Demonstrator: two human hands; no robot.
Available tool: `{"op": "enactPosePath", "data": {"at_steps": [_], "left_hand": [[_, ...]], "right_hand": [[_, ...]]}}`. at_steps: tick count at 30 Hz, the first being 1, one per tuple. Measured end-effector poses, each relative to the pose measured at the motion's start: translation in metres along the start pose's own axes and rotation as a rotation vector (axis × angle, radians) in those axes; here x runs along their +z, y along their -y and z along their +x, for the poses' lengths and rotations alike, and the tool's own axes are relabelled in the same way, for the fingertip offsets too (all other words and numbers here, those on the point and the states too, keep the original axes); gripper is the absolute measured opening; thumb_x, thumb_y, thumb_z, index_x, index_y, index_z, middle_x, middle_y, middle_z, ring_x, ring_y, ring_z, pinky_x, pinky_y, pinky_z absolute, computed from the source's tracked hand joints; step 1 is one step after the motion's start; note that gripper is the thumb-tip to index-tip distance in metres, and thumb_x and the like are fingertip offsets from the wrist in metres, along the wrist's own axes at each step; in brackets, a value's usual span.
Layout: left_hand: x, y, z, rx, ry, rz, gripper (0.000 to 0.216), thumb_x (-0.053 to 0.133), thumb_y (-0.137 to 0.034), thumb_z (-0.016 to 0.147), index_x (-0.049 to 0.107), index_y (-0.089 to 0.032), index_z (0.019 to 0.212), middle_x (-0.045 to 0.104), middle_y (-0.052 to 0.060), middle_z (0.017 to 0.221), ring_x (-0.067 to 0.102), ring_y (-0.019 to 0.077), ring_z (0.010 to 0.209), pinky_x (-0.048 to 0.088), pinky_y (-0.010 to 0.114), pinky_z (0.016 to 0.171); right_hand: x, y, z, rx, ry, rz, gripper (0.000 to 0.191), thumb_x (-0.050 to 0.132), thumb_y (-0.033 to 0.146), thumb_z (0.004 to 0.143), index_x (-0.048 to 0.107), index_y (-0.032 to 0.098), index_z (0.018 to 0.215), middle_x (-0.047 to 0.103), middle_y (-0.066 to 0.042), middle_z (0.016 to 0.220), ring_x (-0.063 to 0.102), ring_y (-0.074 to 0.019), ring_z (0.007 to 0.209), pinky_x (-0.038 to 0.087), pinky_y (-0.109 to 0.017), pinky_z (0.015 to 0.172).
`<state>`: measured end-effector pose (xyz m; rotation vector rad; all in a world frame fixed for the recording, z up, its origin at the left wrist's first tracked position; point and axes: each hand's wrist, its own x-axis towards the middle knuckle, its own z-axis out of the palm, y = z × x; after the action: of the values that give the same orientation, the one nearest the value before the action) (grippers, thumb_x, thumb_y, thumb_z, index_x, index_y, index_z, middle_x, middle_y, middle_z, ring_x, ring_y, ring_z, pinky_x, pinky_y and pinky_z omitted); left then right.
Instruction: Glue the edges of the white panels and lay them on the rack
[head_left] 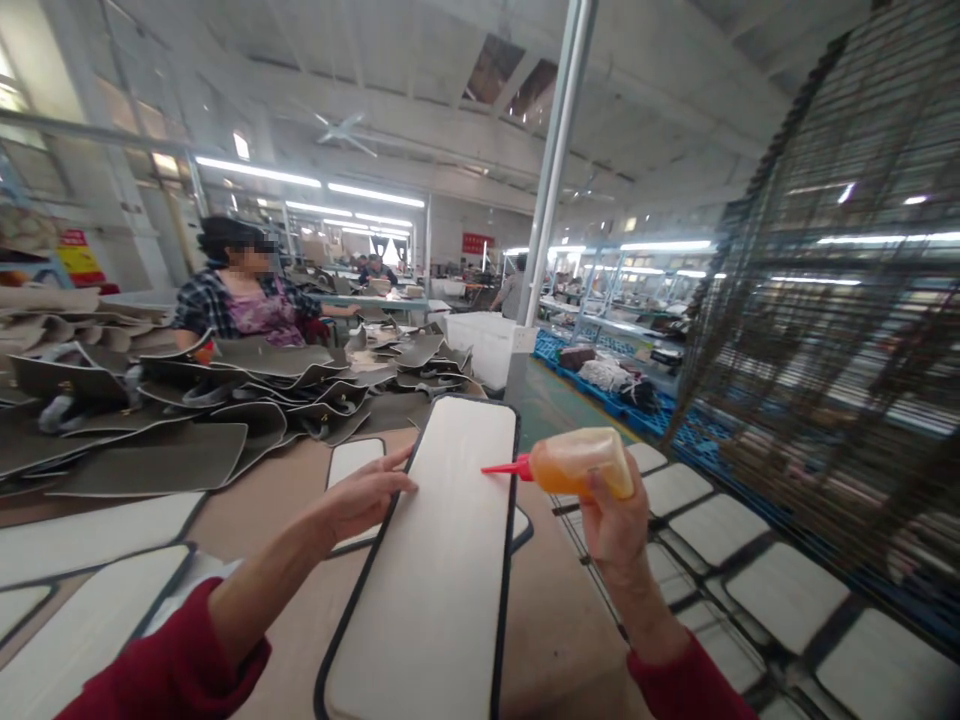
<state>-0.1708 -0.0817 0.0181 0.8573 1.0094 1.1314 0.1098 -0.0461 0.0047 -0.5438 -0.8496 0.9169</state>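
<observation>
A long white panel with a dark edge extends away from me over the brown work surface, across a smaller white panel. At its left edge, my left hand grips it, with fingertips at the rim and one digit on the white face. My right hand is closed around a clear squeeze bottle of amber liquid. The bottle is tipped on its side, its red nozzle pointing left over the panel's upper right part. Whether the tip touches the surface I cannot tell.
Grey-brown cut pieces lie heaped at the left, with more white panels nearer me. A rack of white panels stands at right, below hanging wire mesh. A co-worker is behind the heap. A metal post rises ahead.
</observation>
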Motion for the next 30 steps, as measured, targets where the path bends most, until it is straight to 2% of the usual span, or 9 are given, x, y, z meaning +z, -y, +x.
{"op": "enactPosePath", "data": {"at_steps": [2,4,6,8,12,15,22,27,30], "left_hand": [[-0.005,0.001,0.003,-0.005,-0.010,-0.016,0.084,0.067,0.000,0.063,0.045,-0.022,0.141,0.075,0.006,0.103,0.072,0.0189,0.079,0.058,0.023,0.068],[-0.009,0.003,0.006,-0.015,-0.041,-0.026,0.087,0.066,0.001,0.063,0.042,-0.020,0.143,0.075,0.006,0.101,0.072,0.0187,0.075,0.059,0.024,0.066],[-0.012,0.003,0.007,-0.015,-0.073,-0.034,0.088,0.065,0.002,0.063,0.040,-0.019,0.144,0.076,0.006,0.098,0.072,0.0182,0.073,0.059,0.024,0.063],[-0.011,0.003,0.007,-0.009,-0.079,-0.039,0.089,0.065,0.004,0.062,0.041,-0.020,0.144,0.076,0.005,0.097,0.072,0.0178,0.073,0.058,0.022,0.061],[-0.003,0.001,0.005,-0.022,-0.007,-0.030,0.090,0.067,0.003,0.061,0.042,-0.021,0.144,0.075,0.005,0.101,0.072,0.0192,0.076,0.058,0.023,0.064],[0.001,0.003,0.007,-0.031,0.025,-0.011,0.089,0.066,0.003,0.062,0.040,-0.019,0.145,0.075,0.008,0.103,0.072,0.0218,0.078,0.059,0.028,0.067],[-0.005,0.008,0.014,0.000,0.019,-0.011,0.088,0.067,0.002,0.060,0.043,-0.018,0.143,0.074,0.009,0.106,0.072,0.0224,0.085,0.058,0.025,0.066],[0.001,0.006,0.012,-0.019,0.004,-0.008,0.092,0.068,0.001,0.059,0.040,-0.019,0.145,0.074,0.009,0.106,0.072,0.0238,0.084,0.058,0.028,0.067],[0.001,0.011,0.016,-0.024,-0.020,-0.005,0.096,0.068,0.001,0.058,0.038,-0.020,0.146,0.075,0.008,0.103,0.072,0.0242,0.083,0.058,0.030,0.069]], "right_hand": [[-0.008,-0.006,-0.015,0.085,0.074,-0.033,0.059,0.085,0.034,0.057,0.063,0.022,0.110,0.071,-0.003,0.096,0.067,-0.0206,0.086,0.056,-0.032,0.077],[-0.020,-0.013,-0.039,0.203,0.252,-0.076,0.056,0.082,0.038,0.062,0.063,0.021,0.112,0.072,-0.007,0.097,0.069,-0.0249,0.088,0.057,-0.037,0.077],[-0.026,-0.017,-0.056,0.248,0.337,-0.090,0.058,0.082,0.040,0.061,0.063,0.021,0.113,0.072,-0.008,0.098,0.069,-0.0274,0.089,0.057,-0.040,0.076],[-0.019,-0.016,-0.053,0.210,0.290,-0.082,0.058,0.083,0.040,0.061,0.063,0.021,0.112,0.072,-0.008,0.099,0.068,-0.0269,0.090,0.057,-0.040,0.079],[0.016,-0.016,-0.006,0.042,0.101,-0.046,0.061,0.084,0.038,0.057,0.061,0.021,0.111,0.068,-0.005,0.100,0.065,-0.0229,0.089,0.054,-0.041,0.084],[0.028,-0.024,0.007,0.011,0.070,-0.069,0.064,0.085,0.038,0.053,0.060,0.021,0.109,0.067,-0.004,0.100,0.063,-0.0211,0.088,0.053,-0.040,0.085],[0.009,-0.033,-0.049,0.255,0.402,-0.093,0.064,0.084,0.035,0.058,0.061,0.021,0.115,0.071,-0.007,0.100,0.067,-0.0241,0.085,0.056,-0.036,0.076],[0.019,-0.023,-0.009,0.033,0.125,-0.073,0.062,0.085,0.036,0.056,0.061,0.023,0.111,0.069,-0.004,0.103,0.065,-0.0214,0.092,0.053,-0.035,0.085],[0.007,-0.027,-0.008,0.096,0.118,-0.121,0.059,0.086,0.034,0.055,0.063,0.023,0.108,0.070,-0.002,0.097,0.066,-0.0192,0.086,0.054,-0.031,0.080]]}}
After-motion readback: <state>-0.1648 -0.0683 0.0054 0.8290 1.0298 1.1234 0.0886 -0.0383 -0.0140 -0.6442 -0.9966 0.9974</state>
